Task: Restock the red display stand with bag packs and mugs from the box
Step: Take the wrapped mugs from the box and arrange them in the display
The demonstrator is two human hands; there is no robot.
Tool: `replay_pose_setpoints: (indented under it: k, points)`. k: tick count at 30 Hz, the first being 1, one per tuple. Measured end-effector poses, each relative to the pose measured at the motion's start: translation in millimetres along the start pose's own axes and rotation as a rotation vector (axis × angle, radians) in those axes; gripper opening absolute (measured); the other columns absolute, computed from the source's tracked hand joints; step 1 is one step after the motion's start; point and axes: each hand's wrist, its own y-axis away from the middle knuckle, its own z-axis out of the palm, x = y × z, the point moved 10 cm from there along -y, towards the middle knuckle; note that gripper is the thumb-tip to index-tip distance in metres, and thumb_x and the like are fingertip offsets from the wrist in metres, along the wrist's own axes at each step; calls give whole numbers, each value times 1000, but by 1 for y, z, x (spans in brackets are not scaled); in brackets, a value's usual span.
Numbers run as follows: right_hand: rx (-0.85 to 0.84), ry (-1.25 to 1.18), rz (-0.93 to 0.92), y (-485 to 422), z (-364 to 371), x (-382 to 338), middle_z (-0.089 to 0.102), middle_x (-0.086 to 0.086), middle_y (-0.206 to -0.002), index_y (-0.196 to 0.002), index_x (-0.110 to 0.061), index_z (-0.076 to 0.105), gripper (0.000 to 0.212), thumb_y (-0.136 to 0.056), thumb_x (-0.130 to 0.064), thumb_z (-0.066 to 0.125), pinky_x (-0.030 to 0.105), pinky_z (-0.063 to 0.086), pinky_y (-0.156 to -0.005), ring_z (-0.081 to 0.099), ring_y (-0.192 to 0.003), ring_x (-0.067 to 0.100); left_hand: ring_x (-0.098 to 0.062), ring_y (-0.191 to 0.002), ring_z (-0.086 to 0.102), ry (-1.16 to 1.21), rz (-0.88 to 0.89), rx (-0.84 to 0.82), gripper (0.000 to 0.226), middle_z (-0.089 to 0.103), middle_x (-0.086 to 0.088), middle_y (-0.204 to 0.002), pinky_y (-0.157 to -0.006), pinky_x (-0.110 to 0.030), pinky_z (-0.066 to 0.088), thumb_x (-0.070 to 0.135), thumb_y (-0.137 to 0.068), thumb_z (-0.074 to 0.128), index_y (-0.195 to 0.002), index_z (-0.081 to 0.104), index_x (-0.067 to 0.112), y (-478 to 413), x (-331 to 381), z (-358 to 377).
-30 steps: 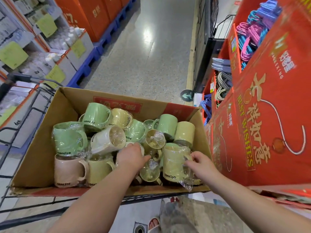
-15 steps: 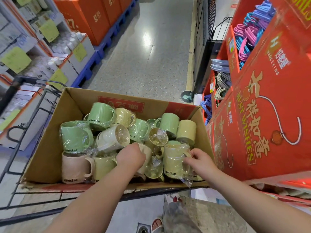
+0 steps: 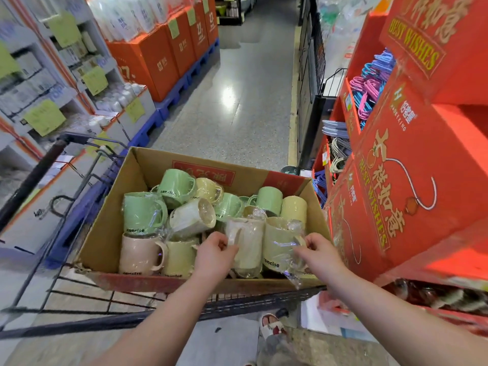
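The left hand [image 3: 215,250] curls its fingers round the handle of a pale cream mug [image 3: 248,243], and the right hand [image 3: 315,253] pinches the handle of a yellow-green mug [image 3: 277,241] through loose clear wrap. Both mugs stand upright and touch each other at the near right of the cardboard box [image 3: 105,233], which sits on a wire cart [image 3: 79,299]. The film looks slippery, so a handle could slide out of the pinch. The two mugs may also knock together, or disturb the white mug [image 3: 192,217] lying on its side beside them. Several mugs read "concise". The red display stand [image 3: 396,207] — just right of the box — reads "BEST WISHES" and "HAOKEXING".
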Motion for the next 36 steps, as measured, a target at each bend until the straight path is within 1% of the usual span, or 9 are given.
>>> replay_pose_setpoints:
  k: [4, 6, 10, 14, 18, 20, 25, 32, 36]
  points:
    - [59, -36, -40, 23, -10, -2, 49, 4, -70, -74, -12, 45, 20, -86, -9, 61, 16, 38, -45, 47, -55, 14, -14, -67, 51, 41, 42, -7, 11, 58, -2, -79, -62, -28, 43, 19, -87, 63, -92, 57, 12, 20, 4, 5]
    - [108, -27, -62, 35, -17, 1, 48, 4, -69, -73, -11, 45, 21, -86, -8, 62, 16, 35, -42, 47, -55, 16, -13, -65, 49, 60, 55, -5, 10, 55, 0, -75, -61, -27, 41, 18, -86, 64, -87, 57, 11, 31, 6, 7]
    - [145, 5, -82, 52, -29, 7, 48, 3, -70, -80, -7, 52, 15, -85, -12, 64, 17, 36, -45, 46, -60, 15, -10, -58, 43, 92, 76, -25, 15, 49, 4, -68, -55, -24, 34, 16, -85, 65, -77, 51, 15, 52, 10, 12]
    - [170, -10, -67, 65, -44, 21, 48, 8, -72, -82, 0, 54, 18, -84, -14, 67, 28, 43, -57, 48, -64, 22, -11, -59, 42, 116, 108, -60, 21, 48, 3, -67, -55, -22, 34, 16, -84, 66, -73, 49, 16, 70, 16, 24]
    - [200, -54, -27, 82, -68, 52, 50, 10, -70, -73, -12, 48, 23, -82, -18, 69, 40, 44, -60, 54, -63, 31, -12, -59, 42, 101, 122, -98, 21, 48, 2, -67, -55, -25, 35, 16, -83, 67, -74, 49, 14, 89, 24, 49]
    - [224, -60, -16, 92, -87, 70, 54, 12, -72, -76, -10, 50, 22, -81, -20, 69, 44, 48, -63, 59, -67, 34, -15, -60, 43, 109, 120, -124, 21, 48, 1, -69, -57, -28, 37, 16, -82, 68, -73, 49, 15, 101, 30, 68]
    - [282, -115, 14, 136, -150, 121, 51, 10, -73, -76, -11, 49, 20, -85, -16, 65, 28, 39, -52, 49, -60, 21, -14, -62, 42, 54, 167, -184, 19, 48, 0, -69, -57, -26, 33, 16, -82, 68, -75, 51, 11, 150, 59, 128]
    - [379, -189, 49, 205, -248, 201, 51, 8, -74, -85, -1, 53, 19, -86, -16, 65, 33, 42, -64, 51, -69, 23, -17, -64, 45, 1, 277, -266, 19, 51, -5, -68, -50, -17, 31, 11, -80, 69, -73, 52, 6, 234, 110, 227]
    - [446, -195, 49, 236, -297, 235, 52, 10, -75, -83, -1, 53, 21, -83, -16, 67, 46, 50, -74, 52, -71, 24, -14, -57, 43, 65, 266, -306, 21, 47, -4, -65, -42, -11, 34, 5, -83, 65, -71, 49, 7, 279, 131, 267]
